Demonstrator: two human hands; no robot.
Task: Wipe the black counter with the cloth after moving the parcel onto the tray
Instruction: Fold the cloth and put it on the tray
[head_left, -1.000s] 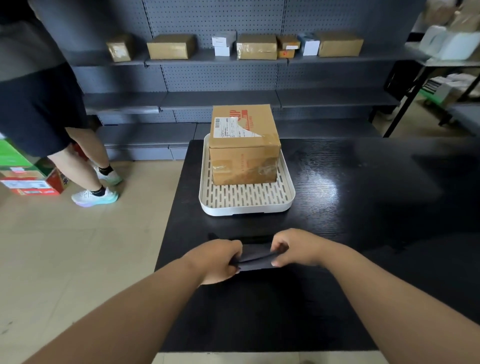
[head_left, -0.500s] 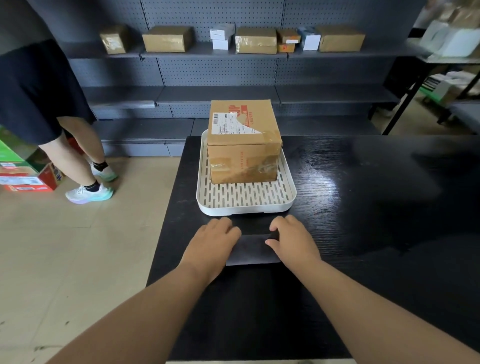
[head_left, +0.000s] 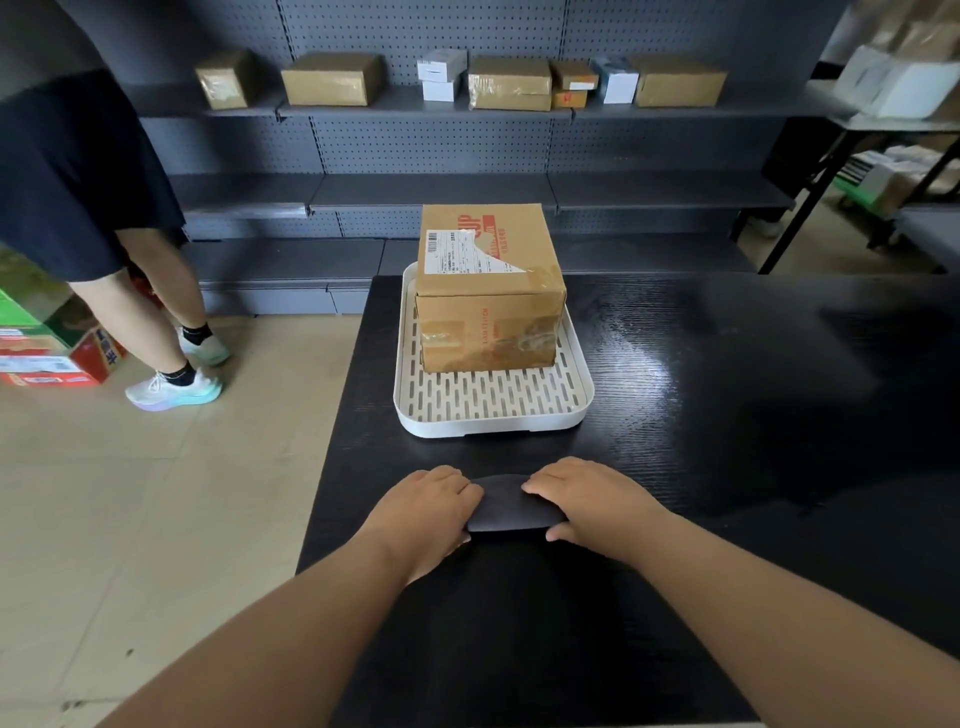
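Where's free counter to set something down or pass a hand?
Widest bare patch: black counter right of the tray, to the frame's edge. A narrower band runs between the tray's near rim and the left hand and right hand on the cloth. Left of the tray only a thin strip to the counter edge. Crowded: the parcel fills most of the tray.

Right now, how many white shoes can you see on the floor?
2. Both are on the feet of the standing person, left of the black counter. The near shoe is closer to the camera, and the far shoe is just behind it. None seem hidden.
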